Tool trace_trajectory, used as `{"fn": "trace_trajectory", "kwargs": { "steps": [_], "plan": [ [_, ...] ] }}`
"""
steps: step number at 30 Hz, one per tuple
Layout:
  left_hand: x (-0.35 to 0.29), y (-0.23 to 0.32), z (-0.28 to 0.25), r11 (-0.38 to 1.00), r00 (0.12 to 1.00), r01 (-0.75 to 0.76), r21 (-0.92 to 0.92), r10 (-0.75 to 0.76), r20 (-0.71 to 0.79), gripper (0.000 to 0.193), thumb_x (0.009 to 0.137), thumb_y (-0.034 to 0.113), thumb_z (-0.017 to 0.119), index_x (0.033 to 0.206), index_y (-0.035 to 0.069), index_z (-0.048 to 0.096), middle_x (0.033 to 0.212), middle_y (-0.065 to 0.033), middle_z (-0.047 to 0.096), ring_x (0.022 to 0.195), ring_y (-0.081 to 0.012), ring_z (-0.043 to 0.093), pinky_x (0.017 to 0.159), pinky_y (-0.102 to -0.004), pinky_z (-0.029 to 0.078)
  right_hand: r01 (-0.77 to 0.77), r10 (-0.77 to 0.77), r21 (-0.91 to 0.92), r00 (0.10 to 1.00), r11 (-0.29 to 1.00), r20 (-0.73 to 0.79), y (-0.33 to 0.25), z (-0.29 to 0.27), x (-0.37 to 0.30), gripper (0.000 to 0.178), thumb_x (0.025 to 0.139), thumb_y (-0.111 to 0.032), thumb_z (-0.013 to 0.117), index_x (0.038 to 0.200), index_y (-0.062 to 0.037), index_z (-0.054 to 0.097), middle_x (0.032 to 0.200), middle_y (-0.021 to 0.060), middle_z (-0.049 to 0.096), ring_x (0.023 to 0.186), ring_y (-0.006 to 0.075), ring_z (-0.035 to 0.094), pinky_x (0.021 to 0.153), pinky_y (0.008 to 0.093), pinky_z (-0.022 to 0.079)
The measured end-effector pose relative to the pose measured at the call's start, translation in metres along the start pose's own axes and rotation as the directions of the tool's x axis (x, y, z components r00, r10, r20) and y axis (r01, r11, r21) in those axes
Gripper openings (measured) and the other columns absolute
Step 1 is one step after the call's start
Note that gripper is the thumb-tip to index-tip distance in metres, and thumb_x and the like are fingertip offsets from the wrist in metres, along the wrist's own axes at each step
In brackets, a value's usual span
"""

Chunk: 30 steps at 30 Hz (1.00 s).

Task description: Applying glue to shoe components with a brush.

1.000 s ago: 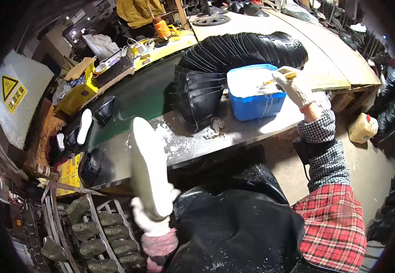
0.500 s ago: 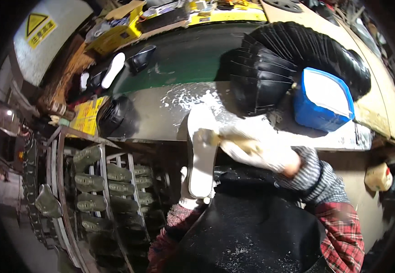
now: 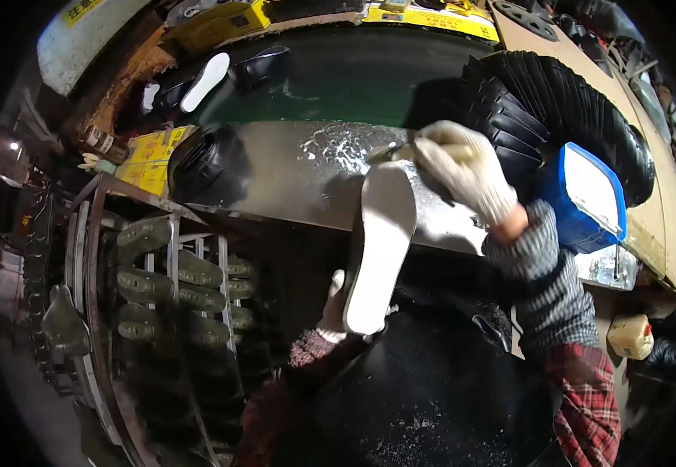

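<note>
Far to the left of my hands, a metal rack [image 3: 100, 327] is holding rows of green shoe shapes [image 3: 145, 284]. No white is showing on the ones I can see. Up and left of my left hand, a yellow box [image 3: 151, 159] is sitting beside some black pieces [image 3: 210, 159] on the bench [image 3: 276, 175]. A loose white sole [image 3: 206, 82] is lying farther back.

My left hand [image 3: 331, 310] is wearing a pale glove and curling around the low end of a shoe [image 3: 382, 249]. The shoe is standing tilted between my hands, with its white bottom facing up. White splashes [image 3: 342, 148] are marking the bench past its tip.

My right hand [image 3: 462, 167], gloved too, is closing its fingers around a brush [image 3: 388, 153]. The brush end is hanging by the shoe's tip; I cannot tell if they are touching.

I think the brushing is partway along. The bottom is looking white all over, but I cannot tell how much is wet, or which spots are left.

Right of my right hand, a blue tub [image 3: 570, 214] is holding white stuff [image 3: 593, 191]. Behind it, black sheets [image 3: 563, 109] are leaning in a curved row. Lower down, a pale jug [image 3: 631, 336] is standing.
</note>
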<state>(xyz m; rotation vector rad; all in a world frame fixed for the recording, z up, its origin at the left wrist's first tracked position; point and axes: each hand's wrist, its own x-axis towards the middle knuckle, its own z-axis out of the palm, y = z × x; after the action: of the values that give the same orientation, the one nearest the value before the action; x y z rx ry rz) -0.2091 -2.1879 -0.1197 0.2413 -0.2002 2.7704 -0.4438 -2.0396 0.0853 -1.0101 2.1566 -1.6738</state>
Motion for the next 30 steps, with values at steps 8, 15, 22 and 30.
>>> {"fn": "trace_trajectory", "kwargs": {
  "steps": [8, 15, 22, 30],
  "plan": [
    [0.013, -0.022, 0.047, 0.991, 0.987, -0.113, 0.068, 0.12, -0.107, 0.079, 0.096, 0.068, 0.035, 0.144, 0.007, 0.042, 0.131, -0.0239, 0.056, 0.107, -0.0386, 0.06, 0.088, -0.0494, 0.049, 0.466, -0.401, 0.011, 0.75, 0.885, 0.526, -0.057, 0.007, -0.088, 0.016, 0.091, -0.02, 0.067, 0.093, -0.0052, 0.073, 0.078, 0.0121, 0.07, 0.071, 0.026, 0.069, 0.066, 0.0334, 0.056],
    [0.011, -0.023, 0.06, 0.972, 0.937, -0.112, 0.207, 0.172, -0.303, 0.085, 0.092, 0.074, 0.035, 0.138, 0.003, 0.045, 0.113, -0.0327, 0.062, 0.057, -0.039, 0.067, 0.038, -0.0404, 0.054, 0.197, -0.184, 0.011, 0.894, 0.98, 0.409, -0.043, 0.002, -0.118, 0.022, 0.095, -0.02, 0.065, 0.099, 0.0012, 0.069, 0.094, 0.0111, 0.072, 0.083, 0.0193, 0.069, 0.072, 0.0297, 0.055],
    [0.046, -0.016, 0.077, 0.972, 0.65, -0.119, 0.201, 0.229, -0.724, 0.088, 0.094, 0.073, 0.03, 0.132, -0.004, 0.049, 0.098, -0.0297, 0.067, 0.057, -0.0356, 0.068, 0.036, -0.0411, 0.055, -0.138, 0.08, 0.207, 0.96, 0.968, 0.267, -0.019, -0.024, -0.154, 0.023, 0.092, -0.017, 0.07, 0.108, -0.0014, 0.067, 0.109, 0.0135, 0.069, 0.101, 0.0216, 0.067, 0.087, 0.0348, 0.055],
    [-0.015, -0.006, 0.017, 0.998, 0.998, -0.057, 0.002, 0.057, -0.012, 0.079, 0.096, 0.07, 0.033, 0.152, 0.014, 0.035, 0.142, -0.0202, 0.051, 0.114, -0.0386, 0.062, 0.083, -0.061, 0.055, -0.212, 0.192, 0.331, 0.977, 0.919, 0.093, 0.045, -0.03, -0.094, 0.029, 0.095, -0.022, 0.068, 0.114, 0.0003, 0.066, 0.102, 0.0103, 0.07, 0.088, 0.0138, 0.066, 0.078, 0.0264, 0.054]
  ]
}}
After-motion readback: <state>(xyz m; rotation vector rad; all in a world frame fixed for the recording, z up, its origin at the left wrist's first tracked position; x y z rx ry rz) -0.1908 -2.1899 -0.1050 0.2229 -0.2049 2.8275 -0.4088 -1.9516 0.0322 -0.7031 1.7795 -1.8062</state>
